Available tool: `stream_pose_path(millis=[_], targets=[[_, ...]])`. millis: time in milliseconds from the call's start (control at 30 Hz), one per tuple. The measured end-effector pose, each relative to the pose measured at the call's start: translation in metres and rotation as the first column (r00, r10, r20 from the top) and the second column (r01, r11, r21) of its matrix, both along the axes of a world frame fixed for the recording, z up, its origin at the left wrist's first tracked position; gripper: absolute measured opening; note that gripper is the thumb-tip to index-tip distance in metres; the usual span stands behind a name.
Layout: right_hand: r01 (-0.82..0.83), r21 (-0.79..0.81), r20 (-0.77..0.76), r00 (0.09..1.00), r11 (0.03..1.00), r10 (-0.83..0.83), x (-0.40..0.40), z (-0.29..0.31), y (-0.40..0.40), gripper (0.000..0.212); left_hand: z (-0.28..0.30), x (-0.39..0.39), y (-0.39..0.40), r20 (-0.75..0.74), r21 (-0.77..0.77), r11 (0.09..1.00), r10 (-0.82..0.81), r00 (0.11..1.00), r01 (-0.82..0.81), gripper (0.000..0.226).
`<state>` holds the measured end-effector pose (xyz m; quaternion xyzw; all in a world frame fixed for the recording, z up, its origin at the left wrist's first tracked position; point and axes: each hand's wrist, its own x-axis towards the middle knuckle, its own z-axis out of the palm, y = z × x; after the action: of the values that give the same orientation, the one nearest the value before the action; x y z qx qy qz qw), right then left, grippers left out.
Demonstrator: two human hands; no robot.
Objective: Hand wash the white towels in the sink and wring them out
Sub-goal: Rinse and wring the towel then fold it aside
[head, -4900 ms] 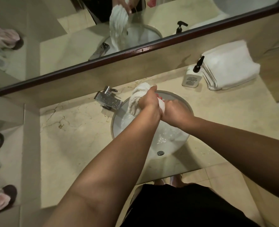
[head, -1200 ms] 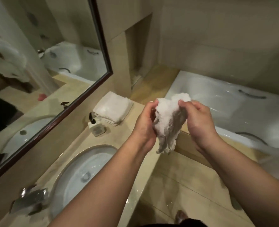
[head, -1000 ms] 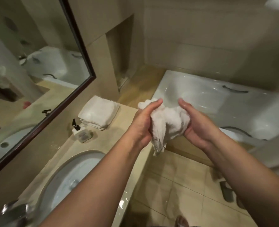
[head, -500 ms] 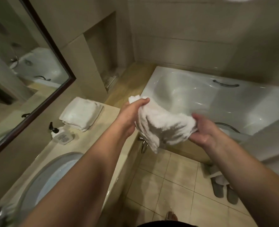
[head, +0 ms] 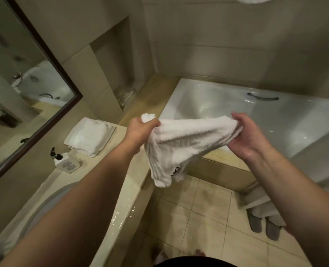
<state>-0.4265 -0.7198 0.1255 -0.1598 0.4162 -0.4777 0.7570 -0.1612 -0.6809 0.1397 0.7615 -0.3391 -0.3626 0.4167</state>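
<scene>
1. Left hand (head: pixel 140 130): fingers curled tight round one end of towel (head: pixel 181 145), a small tuft of cloth poking out above the fist.
2. Right hand (head: pixel 246 135): fingers bent over the other end, thumb (head: pixel 237 117) on top, cloth pinched between thumb and fingers; palm turned toward camera.
3. Towel: white, held in the air between both hands, stretched roughly level along its top edge, lower part sagging in folds to a loose corner hanging down left of centre.
4. Small dark mark near the towel's lower edge; cannot tell what it is.
5. Towel clear of every surface, hanging over the counter's (head: pixel 121 199) right end and the tiled floor (head: pixel 198 218), in front of the tub (head: pixel 227 101).
6. Sink (head: pixel 44 205): only part of the rim visible at lower left, under the left forearm, well apart from the towel.
7. Stack (head: pixel 90 135) of folded white towels lying on counter, left of left hand, not touching it.
8. Pump bottle (head: pixel 65 161) on counter just in front of stack.
9. Mirror (head: pixel 24 78) with dark frame on wall at left.
10. Grey slippers (head: pixel 262 224) on floor at lower right, beside tub base.
11. Wet shine on counter's front edge.
</scene>
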Motion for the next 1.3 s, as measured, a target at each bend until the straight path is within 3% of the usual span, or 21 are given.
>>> stream_pose_path(millis=[133, 267, 400, 467, 633, 733, 800, 833, 867, 933, 1000, 1067, 1167, 1300], targets=[[0.07, -0.01, -0.175, 0.982, 0.997, -0.071, -0.009, -0.01, -0.01, 0.001, -0.013, 0.02, 0.0, -0.135, 0.041, 0.973, 0.229, 0.964, -0.225, 0.033], [0.186, -0.049, -0.15, 0.97, 0.981, -0.191, -0.018, -0.009, -0.02, 0.018, -0.015, 0.023, -0.004, -0.09, 0.014, 0.963, 0.271, 0.958, -0.271, 0.026], [-0.105, 0.131, -0.209, 0.969, 0.986, 0.131, -0.019, -0.01, -0.023, 0.015, -0.005, 0.013, -0.015, -0.112, -0.058, 0.981, 0.178, 0.978, -0.185, 0.028], [-0.144, 0.143, -0.249, 0.952, 0.979, 0.177, -0.02, -0.009, -0.028, 0.015, -0.002, 0.011, -0.021, -0.051, -0.068, 0.985, 0.153, 0.987, -0.157, 0.035], [0.079, 0.0, -0.341, 0.937, 0.997, -0.074, -0.039, -0.007, -0.06, 0.009, 0.002, 0.037, -0.026, 0.306, -0.061, 0.991, 0.131, 0.943, -0.118, 0.033], [-0.015, -0.05, -0.333, 0.943, 0.999, -0.003, -0.028, 0.018, -0.058, 0.014, 0.004, 0.048, -0.028, 0.353, -0.072, 0.991, 0.128, 0.927, -0.11, 0.03], [-0.142, -0.017, -0.379, 0.917, 0.99, 0.125, -0.021, 0.021, -0.06, 0.02, 0.007, 0.046, -0.031, 0.215, -0.132, 0.977, 0.194, 0.957, -0.168, 0.027], [-0.171, 0.015, -0.406, 0.899, 0.985, 0.162, -0.018, 0.021, -0.063, 0.023, 0.011, 0.043, -0.033, 0.054, -0.154, 0.957, 0.257, 0.965, -0.247, 0.024], [-0.18, 0.045, -0.432, 0.884, 0.983, 0.181, -0.018, 0.019, -0.064, 0.024, 0.016, 0.04, -0.034, -0.153, -0.14, 0.932, 0.313, 0.937, -0.334, 0.025], [-0.175, 0.091, -0.476, 0.857, 0.98, 0.197, -0.021, 0.017, -0.07, 0.022, 0.022, 0.04, -0.037, -0.518, -0.099, 0.899, 0.319, 0.794, -0.426, 0.029], [-0.184, 0.123, -0.496, 0.839, 0.975, 0.222, -0.026, 0.013, -0.074, 0.021, 0.025, 0.043, -0.039, -0.64, -0.103, 0.896, 0.273, 0.719, -0.432, 0.034], [-0.227, 0.137, -0.483, 0.835, 0.964, 0.265, -0.03, 0.013, -0.074, 0.023, 0.026, 0.048, -0.039, -0.617, -0.098, 0.916, 0.252, 0.746, -0.39, 0.039], [-0.261, 0.143, -0.49, 0.82, 0.955, 0.297, -0.033, 0.012, -0.076, 0.028, 0.024, 0.053, -0.045, -0.441, -0.109, 0.936, 0.257, 0.86, -0.335, 0.044], [-0.209, 0.146, -0.544, 0.799, 0.967, 0.255, -0.031, 0.009, -0.083, 0.029, 0.024, 0.053, -0.051, -0.218, -0.144, 0.95, 0.243, 0.945, -0.278, 0.024]])
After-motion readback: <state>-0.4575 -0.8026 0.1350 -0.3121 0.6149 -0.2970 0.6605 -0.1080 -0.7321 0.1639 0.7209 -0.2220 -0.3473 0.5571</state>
